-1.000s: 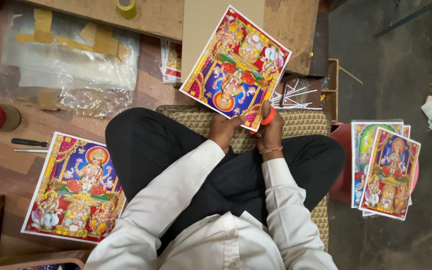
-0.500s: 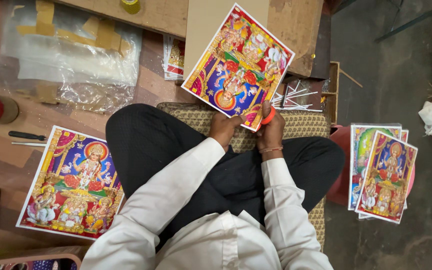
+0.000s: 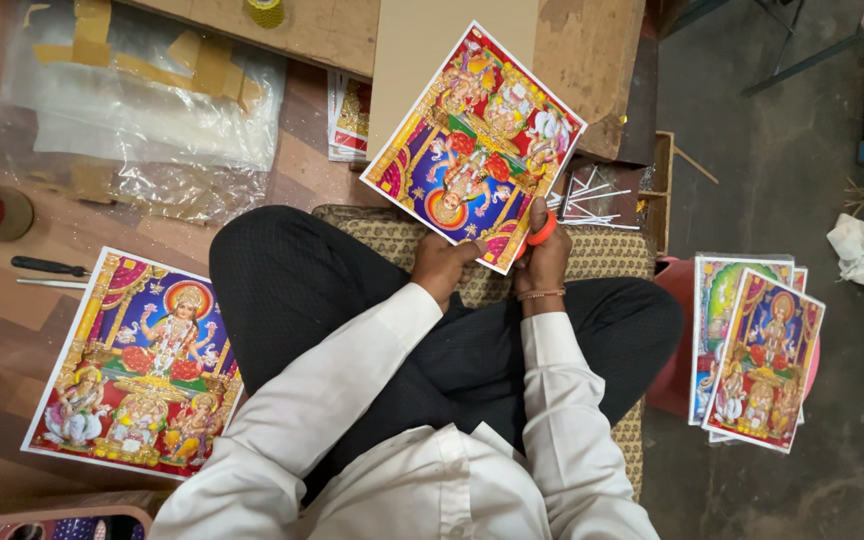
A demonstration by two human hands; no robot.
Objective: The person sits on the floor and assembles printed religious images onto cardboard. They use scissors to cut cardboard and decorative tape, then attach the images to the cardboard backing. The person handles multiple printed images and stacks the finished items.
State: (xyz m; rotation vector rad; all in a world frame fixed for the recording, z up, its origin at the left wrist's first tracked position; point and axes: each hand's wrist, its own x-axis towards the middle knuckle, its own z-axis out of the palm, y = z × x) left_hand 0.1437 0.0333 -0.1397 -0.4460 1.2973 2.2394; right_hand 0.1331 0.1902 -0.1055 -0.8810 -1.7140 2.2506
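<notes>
Wooden floor (image 3: 12,320) meets grey concrete (image 3: 752,150); a small crate (image 3: 642,190) holds white sticks (image 3: 582,200). Left hand (image 3: 442,265) pinches the print (image 3: 477,145), right hand (image 3: 544,258) grips orange-handled scissors (image 3: 542,230).

The person sits cross-legged on a cushion (image 3: 607,255) on the floor. Ahead of the cushion, a print (image 3: 474,145) is held up over a board (image 3: 422,60). Left of the cushion lies another print (image 3: 137,365), with a tool (image 3: 47,266) just beyond it and a plastic sheet (image 3: 142,110) farther ahead. Right of the cushion sits a stack of prints (image 3: 757,350); sticks (image 3: 592,195) lie ahead of it.
</notes>
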